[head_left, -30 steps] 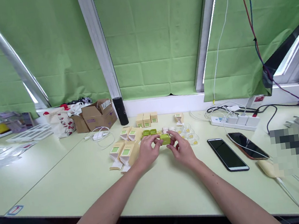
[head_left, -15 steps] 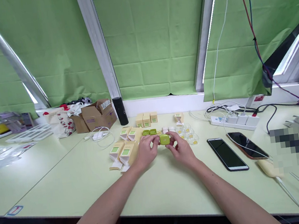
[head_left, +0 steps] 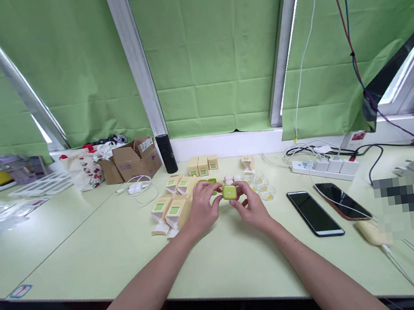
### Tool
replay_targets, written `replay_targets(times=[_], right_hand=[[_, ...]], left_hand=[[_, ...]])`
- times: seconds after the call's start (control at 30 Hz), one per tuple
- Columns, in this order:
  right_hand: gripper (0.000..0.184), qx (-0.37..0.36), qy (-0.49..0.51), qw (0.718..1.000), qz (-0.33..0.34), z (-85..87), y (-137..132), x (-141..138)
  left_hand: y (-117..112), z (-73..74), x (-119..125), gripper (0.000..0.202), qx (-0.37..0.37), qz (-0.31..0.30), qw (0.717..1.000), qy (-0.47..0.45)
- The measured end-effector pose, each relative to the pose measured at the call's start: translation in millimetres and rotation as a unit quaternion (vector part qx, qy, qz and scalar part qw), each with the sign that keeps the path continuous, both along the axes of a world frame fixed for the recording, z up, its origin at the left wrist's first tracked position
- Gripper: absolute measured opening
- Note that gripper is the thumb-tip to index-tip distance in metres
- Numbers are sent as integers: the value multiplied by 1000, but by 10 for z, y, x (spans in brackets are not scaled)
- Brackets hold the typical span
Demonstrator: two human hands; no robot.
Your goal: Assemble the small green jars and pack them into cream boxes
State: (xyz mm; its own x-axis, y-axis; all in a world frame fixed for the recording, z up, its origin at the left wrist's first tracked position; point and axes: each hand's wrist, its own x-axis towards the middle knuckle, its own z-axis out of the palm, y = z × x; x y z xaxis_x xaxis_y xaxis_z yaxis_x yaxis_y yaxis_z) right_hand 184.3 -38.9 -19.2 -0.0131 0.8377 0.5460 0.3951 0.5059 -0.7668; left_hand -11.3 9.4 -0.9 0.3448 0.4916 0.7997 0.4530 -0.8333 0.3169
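Note:
A small green case [head_left: 229,192] is pinched between my left hand [head_left: 203,210] and my right hand [head_left: 250,206], just above the pale green table [head_left: 89,240]. Fingers of both hands close on its sides. Behind it lie more green cases [head_left: 212,181] and small clear round containers [head_left: 263,187]. Tan cartons with green labels [head_left: 171,211] lie tipped over beside my left hand. Three more cartons [head_left: 202,165] stand upright farther back.
Two phones [head_left: 314,212] lie to the right, with a white power strip [head_left: 324,169] and cables behind them. A black bottle [head_left: 166,153], a cardboard box [head_left: 134,159] and a white charger [head_left: 135,188] sit at the back left. Trays [head_left: 40,185] fill the far left.
Both hands have lifted the green case slightly and turned it, so its top face now shows. My left fingers have shifted closer onto it.

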Motion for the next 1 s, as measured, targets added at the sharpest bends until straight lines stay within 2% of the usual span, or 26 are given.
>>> replay_targets(times=[0.27,0.57,0.7,0.87,1.0], right_hand=[[41,-15,24,999,19,7,5,-5],[35,-21,19,999,28,53,-30,-30],[37,-22,8,999,26,28,-17,-32],[47,-2,-12,1000,0,-22,9,-8],[24,37,-89,994,-50,-53,21,29]], left_hand=[[3,5,-22,42,30,4,999,30],[-28,-4,-26,60,39,-2,992,116],[-61,18,-15,55,30,-23,991,132],[-55,46,6,47,-24,-29,997,61],[34,30,12,42,-104,-24,993,-55]])
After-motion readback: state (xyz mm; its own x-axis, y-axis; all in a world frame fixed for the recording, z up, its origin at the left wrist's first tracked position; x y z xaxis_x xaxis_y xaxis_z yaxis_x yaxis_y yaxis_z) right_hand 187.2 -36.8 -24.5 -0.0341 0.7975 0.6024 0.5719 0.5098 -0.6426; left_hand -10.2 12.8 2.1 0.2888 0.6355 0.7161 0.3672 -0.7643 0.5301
